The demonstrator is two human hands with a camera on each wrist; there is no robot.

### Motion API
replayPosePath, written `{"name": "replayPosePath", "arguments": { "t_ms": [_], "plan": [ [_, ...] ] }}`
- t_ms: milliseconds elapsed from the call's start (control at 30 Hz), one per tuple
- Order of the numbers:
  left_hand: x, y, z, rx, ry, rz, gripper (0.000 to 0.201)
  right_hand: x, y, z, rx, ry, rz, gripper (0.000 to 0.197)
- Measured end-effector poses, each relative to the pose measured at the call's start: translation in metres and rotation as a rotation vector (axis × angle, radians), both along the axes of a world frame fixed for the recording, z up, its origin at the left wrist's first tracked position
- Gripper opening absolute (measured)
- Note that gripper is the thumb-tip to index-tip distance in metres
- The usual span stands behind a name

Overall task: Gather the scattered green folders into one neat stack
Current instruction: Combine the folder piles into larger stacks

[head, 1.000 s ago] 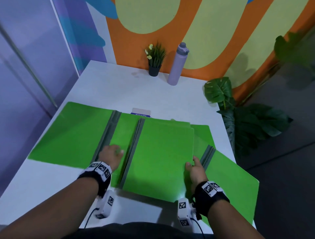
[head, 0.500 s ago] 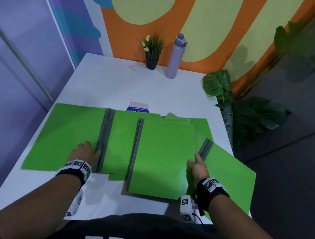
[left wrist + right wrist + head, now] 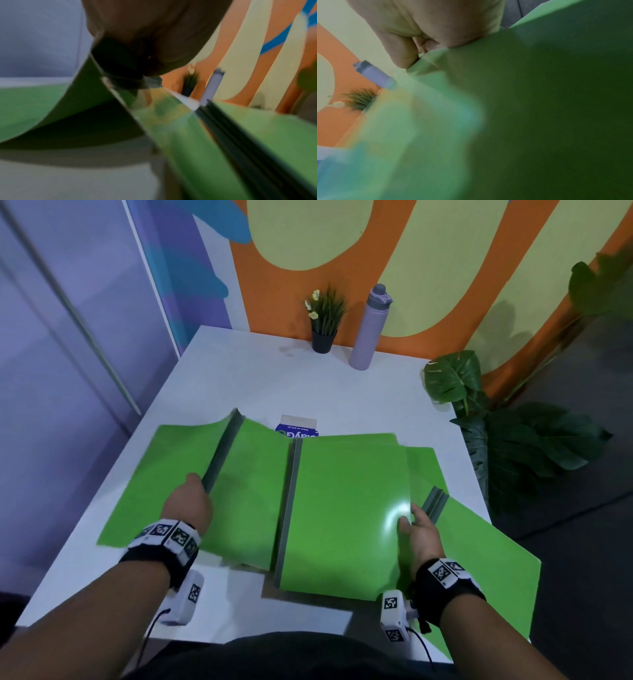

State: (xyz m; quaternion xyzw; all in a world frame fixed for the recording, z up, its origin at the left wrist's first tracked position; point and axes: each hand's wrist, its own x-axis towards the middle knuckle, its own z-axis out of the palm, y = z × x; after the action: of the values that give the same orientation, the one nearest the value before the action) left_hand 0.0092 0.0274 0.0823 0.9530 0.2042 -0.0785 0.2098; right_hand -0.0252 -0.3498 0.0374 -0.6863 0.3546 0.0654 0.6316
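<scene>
The person's left hand (image 3: 186,505) is gripping the grey spine (image 3: 221,451) of an open green folder (image 3: 191,474) at its near end and holding it raised, so that the two green leaves are sloping down from the spine to either side; the left leaf is reaching toward the left edge of the white worktop (image 3: 260,381). In the left wrist view the hand (image 3: 150,33) is closing round the dark spine (image 3: 120,73), though the picture is blurred.

The right hand (image 3: 419,530) is pinching the right edge of the closed green folder (image 3: 346,508) in the middle of the worktop, thumb on top. The right wrist view is showing the fingers (image 3: 399,54) curled under that green edge (image 3: 426,59). This folder's grey spine is lying along its left side, just beside the right leaf of the raised one.

Further green folders are showing under and to the right of it: one (image 3: 424,467) is peeking out behind its far right corner, and another (image 3: 486,563), with a grey spine beside the right hand, is jutting past the worktop's right edge.

A blue and white box (image 3: 297,428) is lying behind the folders. A small potted plant (image 3: 323,316) and a lilac bottle (image 3: 370,328) are standing at the far edge by the orange wall.
</scene>
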Motion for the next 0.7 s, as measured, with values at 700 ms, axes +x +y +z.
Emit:
{"name": "replayPosePath", "arguments": {
  "t_ms": [700],
  "plan": [
    [-0.021,-0.038,0.020,-1.150,0.051,0.106,0.038,0.007,0.060,0.029,0.188,-0.047,0.118,0.058]
  ]
}}
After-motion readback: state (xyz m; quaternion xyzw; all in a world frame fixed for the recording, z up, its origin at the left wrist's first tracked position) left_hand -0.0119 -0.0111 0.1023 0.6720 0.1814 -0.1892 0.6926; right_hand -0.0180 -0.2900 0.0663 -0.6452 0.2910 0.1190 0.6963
